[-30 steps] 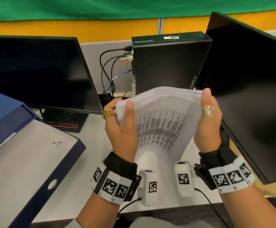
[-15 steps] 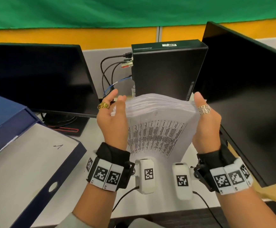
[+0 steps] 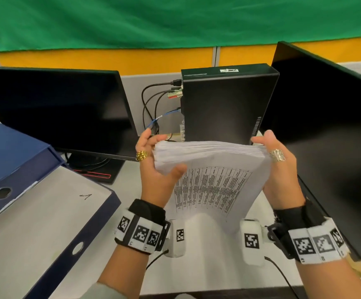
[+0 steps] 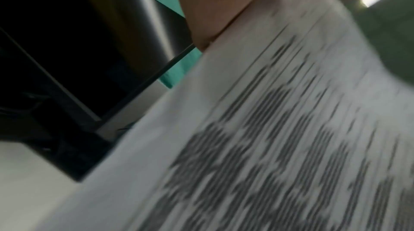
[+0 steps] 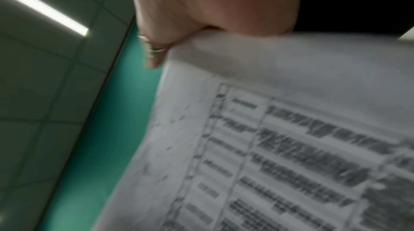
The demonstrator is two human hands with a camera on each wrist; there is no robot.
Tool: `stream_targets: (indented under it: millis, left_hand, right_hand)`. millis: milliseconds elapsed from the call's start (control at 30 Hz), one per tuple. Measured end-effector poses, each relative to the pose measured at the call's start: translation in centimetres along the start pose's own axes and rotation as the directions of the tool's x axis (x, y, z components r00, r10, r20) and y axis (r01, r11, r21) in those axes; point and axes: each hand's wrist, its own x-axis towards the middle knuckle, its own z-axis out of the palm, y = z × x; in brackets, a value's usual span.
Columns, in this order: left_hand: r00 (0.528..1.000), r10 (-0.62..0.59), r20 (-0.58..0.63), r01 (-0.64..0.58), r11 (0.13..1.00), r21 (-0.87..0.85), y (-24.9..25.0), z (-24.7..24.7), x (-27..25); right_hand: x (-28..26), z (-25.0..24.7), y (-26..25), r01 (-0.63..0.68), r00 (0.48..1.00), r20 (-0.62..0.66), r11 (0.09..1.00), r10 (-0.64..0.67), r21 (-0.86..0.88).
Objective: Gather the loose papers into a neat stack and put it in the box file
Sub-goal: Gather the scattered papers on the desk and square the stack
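Note:
A thick stack of printed papers [image 3: 214,169] stands nearly on end above the white desk [image 3: 207,275], held between both hands. My left hand [image 3: 156,167] grips its left edge, thumb on the front sheet and fingers behind. My right hand [image 3: 278,167] grips the right edge, thumb along the top corner. The front sheet carries a printed table, seen blurred in the left wrist view [image 4: 280,137] and the right wrist view [image 5: 280,146]. The open blue box file [image 3: 22,160] lies at the left with white paper [image 3: 35,229] inside.
A black monitor [image 3: 56,113] stands at the back left and another monitor [image 3: 330,130] on the right, close to my right hand. A black computer case [image 3: 225,102] with cables [image 3: 151,108] stands behind the stack.
The stack has been squared up, its top edge now more even and flatter. My left hand has shifted its grip, thumb lower across the front sheet. The view has tilted slightly down.

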Motion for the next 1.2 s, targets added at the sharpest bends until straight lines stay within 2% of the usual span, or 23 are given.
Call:
stream_targets:
  millis: [67,133,200,267,367,500,600,667,767,833,867,933,967,1033,1100,1133,1200]
  left_hand:
    - [0.996,-0.064,0.065,0.064,0.998,-0.005,-1.3,-0.4,-0.6]
    - [0.985,-0.132,0.109,0.134,0.991,-0.01,-2.2,-0.5,-1.1]
    - [0.98,-0.164,0.113,0.166,0.986,-0.009,-2.7,-0.3,-1.1]
    - [0.981,-0.152,0.117,0.154,0.988,-0.007,-2.6,0.0,-0.9]
    - [0.989,-0.101,0.11,0.094,0.993,0.07,-2.5,0.4,-0.8]
    - [0.993,-0.091,0.073,0.085,0.994,0.072,-2.5,1.0,-0.8]
    - [0.99,-0.134,0.044,0.133,0.991,0.02,-3.1,0.9,-0.5]
    - [0.981,-0.182,0.074,0.181,0.983,0.015,-3.7,-0.1,0.0]
    - [0.961,-0.198,0.192,0.145,0.954,0.261,-3.6,-1.2,1.3]
    - [0.951,-0.207,0.229,0.103,0.912,0.396,-3.7,-1.4,2.1]
    - [0.944,-0.228,0.24,0.11,0.901,0.42,-3.9,-1.3,2.3]
    - [0.922,-0.317,0.221,0.199,0.881,0.43,-4.3,-1.1,2.2]
    - [0.906,-0.363,0.219,0.214,0.838,0.503,-4.2,-1.0,1.9]
    - [0.856,-0.456,0.244,0.146,0.665,0.732,-3.7,-0.5,1.8]
    - [0.812,-0.532,0.238,0.1,0.53,0.842,-3.1,0.0,2.4]
    - [0.805,-0.531,0.266,0.013,0.463,0.886,-2.5,0.5,2.8]
    - [0.842,-0.453,0.291,-0.095,0.408,0.908,-1.6,0.9,3.2]
  right_hand:
    - [0.1,-1.2,0.4,0.059,0.984,0.173,0.996,-0.047,-0.065]
    - [0.4,-2.5,1.4,0.102,0.947,0.308,0.994,-0.085,-0.04]
    - [0.3,-3.2,2.1,0.08,0.927,0.368,0.997,-0.078,0.008]
    - [0.2,-3.4,2.7,0.062,0.928,0.366,0.998,-0.064,0.018]
    - [0.0,-3.6,3.1,0.04,0.958,0.284,0.999,-0.04,0.005]
    - [0.4,-3.1,3.3,0.043,0.967,0.252,0.998,-0.029,-0.053]
    - [0.5,-2.6,3.7,0.051,0.972,0.233,0.997,-0.038,-0.05]
    - [0.9,-2.9,4.0,0.025,0.967,0.254,0.999,-0.018,-0.025]
    - [1.7,-3.8,4.4,-0.042,0.92,0.387,0.998,0.056,-0.042]
    - [2.1,-4.1,4.4,-0.072,0.88,0.467,0.997,0.079,-0.033]
    - [2.1,-4.0,4.5,-0.061,0.872,0.482,0.997,0.079,-0.052]
    - [1.9,-3.5,4.6,-0.019,0.882,0.468,0.995,0.061,-0.095]
    - [1.7,-3.2,4.7,0.002,0.89,0.453,0.995,0.046,-0.104]
    - [1.5,-2.7,4.7,0.031,0.905,0.425,0.995,0.013,-0.097]
    - [1.7,-2.3,4.4,0.07,0.906,0.423,0.993,-0.023,-0.098]
    - [1.8,-2.2,4.2,0.083,0.902,0.431,0.992,-0.036,-0.092]
    - [2.2,-2.4,3.7,0.101,0.892,0.449,0.992,-0.055,-0.079]
